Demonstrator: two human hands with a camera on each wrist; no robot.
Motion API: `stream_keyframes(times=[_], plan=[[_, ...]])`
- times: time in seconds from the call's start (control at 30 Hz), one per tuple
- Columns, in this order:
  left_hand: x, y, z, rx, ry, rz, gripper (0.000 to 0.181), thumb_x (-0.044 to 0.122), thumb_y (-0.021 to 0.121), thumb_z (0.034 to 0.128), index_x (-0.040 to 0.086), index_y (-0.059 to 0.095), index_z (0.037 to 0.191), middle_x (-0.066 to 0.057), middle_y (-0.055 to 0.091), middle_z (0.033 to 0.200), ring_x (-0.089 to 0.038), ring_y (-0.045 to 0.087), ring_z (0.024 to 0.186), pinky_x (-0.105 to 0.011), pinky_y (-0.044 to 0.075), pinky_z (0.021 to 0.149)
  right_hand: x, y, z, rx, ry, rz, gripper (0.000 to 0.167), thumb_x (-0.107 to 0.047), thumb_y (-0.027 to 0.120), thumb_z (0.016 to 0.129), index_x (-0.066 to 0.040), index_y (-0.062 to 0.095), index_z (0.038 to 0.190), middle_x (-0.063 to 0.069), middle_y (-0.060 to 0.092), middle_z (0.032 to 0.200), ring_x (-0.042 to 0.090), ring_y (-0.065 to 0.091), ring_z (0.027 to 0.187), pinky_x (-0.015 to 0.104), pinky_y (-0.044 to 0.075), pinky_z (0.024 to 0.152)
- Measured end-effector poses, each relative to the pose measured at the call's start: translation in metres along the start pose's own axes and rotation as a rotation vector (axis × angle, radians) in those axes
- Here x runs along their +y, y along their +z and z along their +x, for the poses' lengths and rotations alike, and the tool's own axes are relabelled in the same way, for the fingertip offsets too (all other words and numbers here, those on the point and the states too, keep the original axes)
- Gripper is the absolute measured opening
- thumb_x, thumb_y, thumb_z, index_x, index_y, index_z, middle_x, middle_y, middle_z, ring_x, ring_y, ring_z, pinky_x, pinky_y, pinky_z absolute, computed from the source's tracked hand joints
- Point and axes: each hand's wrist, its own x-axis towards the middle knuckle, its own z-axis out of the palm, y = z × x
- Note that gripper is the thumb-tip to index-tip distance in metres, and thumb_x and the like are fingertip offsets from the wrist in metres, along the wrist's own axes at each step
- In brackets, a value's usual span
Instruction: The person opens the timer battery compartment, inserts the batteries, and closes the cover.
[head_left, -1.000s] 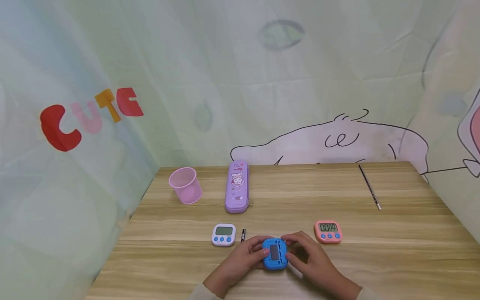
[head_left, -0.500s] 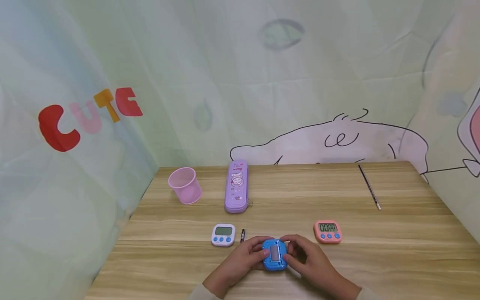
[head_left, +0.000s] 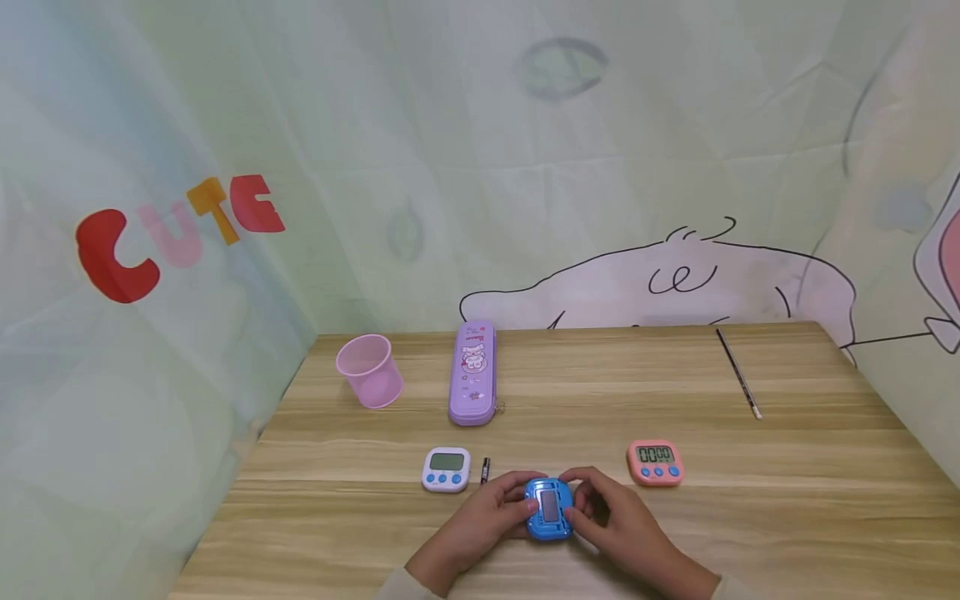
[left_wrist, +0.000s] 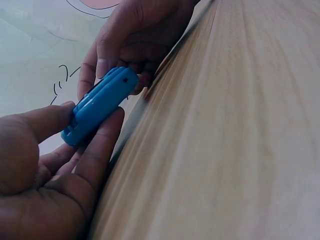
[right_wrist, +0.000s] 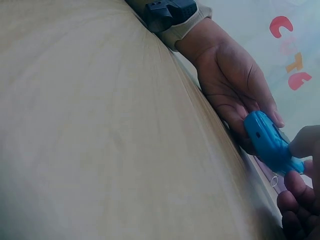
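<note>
My left hand (head_left: pixel 483 518) holds a blue digital timer (head_left: pixel 550 500) just above the table, thumb on its upturned face and fingers underneath. That face has a grey rectangular panel and slots, and no buttons show on it. At the timer's right edge, my right hand (head_left: pixel 626 523) pinches it with thumb and forefinger; its other fingers are curled below. The left wrist view shows the blue timer (left_wrist: pixel 97 107) edge-on, tilted, between both hands. In the right wrist view, the right thumb presses on the timer (right_wrist: pixel 270 142).
Left of the hands lie a white timer (head_left: pixel 446 469) and a small black cylinder (head_left: pixel 486 469), battery-like. A pink timer (head_left: pixel 656 463) lies to the right. Farther back are a pink cup (head_left: pixel 378 383), a purple pencil case (head_left: pixel 473 375) and a pencil (head_left: pixel 738 373).
My right thumb has shifted slightly left, from the timer's right edge onto its face. The timer's tilt has changed a little. My left hand and the other things have stayed put.
</note>
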Motion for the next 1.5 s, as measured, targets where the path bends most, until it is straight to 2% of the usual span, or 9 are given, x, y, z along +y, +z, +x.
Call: stream_keyframes(times=[0.2,0.5,0.63,0.8,0.9,1.03,1.2,1.5], plan=[[0.0008,0.0001,-0.0004,0.002,-0.007,-0.005,0.040,0.012,0.059,0.0979,0.001,0.051,0.136,-0.020,0.059,0.126,-0.029,0.062,0.109,-0.038,0.057,0.087,0.0009,0.0005,0.0002,-0.003,0.008,-0.010,0.038,-0.022,0.074,0.087,-0.030,0.057,0.120,-0.011,0.056,0.078,0.007,0.054,0.071,0.021,0.049,0.063],[0.0016,0.0009,-0.0015,-0.004,-0.001,-0.015,0.041,0.012,0.059,0.0980,0.000,0.050,0.136,-0.022,0.058,0.127,-0.030,0.062,0.109,-0.038,0.057,0.087,-0.0008,-0.0004,-0.0010,-0.007,0.013,0.042,0.037,-0.026,0.074,0.088,-0.025,0.060,0.122,-0.009,0.057,0.079,0.009,0.055,0.073,0.021,0.049,0.064],[0.0009,0.0009,-0.0016,-0.008,0.010,-0.019,0.041,0.013,0.059,0.0980,0.000,0.050,0.136,-0.022,0.058,0.127,-0.030,0.062,0.109,-0.038,0.057,0.087,0.0004,0.0002,-0.0012,0.009,-0.026,0.046,0.038,-0.026,0.074,0.088,-0.022,0.062,0.123,-0.009,0.057,0.080,0.009,0.055,0.074,0.022,0.051,0.065],[0.0004,0.0010,-0.0016,-0.011,0.017,-0.022,0.041,0.012,0.059,0.0978,0.000,0.051,0.135,-0.022,0.058,0.126,-0.030,0.062,0.109,-0.038,0.057,0.087,0.0034,0.0016,-0.0006,0.041,-0.117,0.004,0.038,-0.024,0.075,0.087,-0.019,0.065,0.124,-0.013,0.056,0.081,0.007,0.055,0.074,0.020,0.051,0.064],[0.0012,0.0013,-0.0022,-0.013,0.017,-0.025,0.041,0.012,0.059,0.0979,0.000,0.051,0.136,-0.022,0.058,0.126,-0.030,0.062,0.109,-0.039,0.057,0.087,0.0039,0.0017,-0.0005,0.044,-0.132,-0.007,0.037,-0.026,0.073,0.089,-0.018,0.064,0.124,-0.014,0.055,0.081,0.006,0.054,0.073,0.020,0.050,0.063],[0.0026,0.0018,-0.0027,-0.018,0.015,-0.033,0.041,0.013,0.059,0.0982,0.000,0.050,0.136,-0.022,0.058,0.126,-0.030,0.062,0.109,-0.039,0.057,0.087,0.0017,0.0002,-0.0017,0.027,-0.107,0.015,0.035,-0.027,0.068,0.093,-0.019,0.062,0.127,-0.011,0.056,0.084,0.007,0.054,0.075,0.021,0.050,0.064],[0.0039,0.0019,-0.0030,-0.019,0.013,-0.035,0.042,0.013,0.059,0.0981,0.000,0.050,0.137,-0.022,0.058,0.127,-0.030,0.061,0.110,-0.038,0.056,0.088,0.0003,-0.0012,-0.0030,0.015,-0.076,0.051,0.034,-0.020,0.065,0.095,-0.018,0.059,0.129,-0.009,0.057,0.089,0.009,0.054,0.078,0.022,0.050,0.066],[0.0036,0.0014,-0.0034,-0.020,0.020,-0.033,0.042,0.013,0.059,0.0981,0.001,0.050,0.137,-0.022,0.057,0.128,-0.030,0.061,0.110,-0.038,0.056,0.088,0.0063,0.0018,-0.0023,0.031,-0.102,0.044,0.039,-0.007,0.067,0.092,-0.018,0.058,0.128,-0.005,0.057,0.092,0.010,0.054,0.079,0.022,0.050,0.065]])
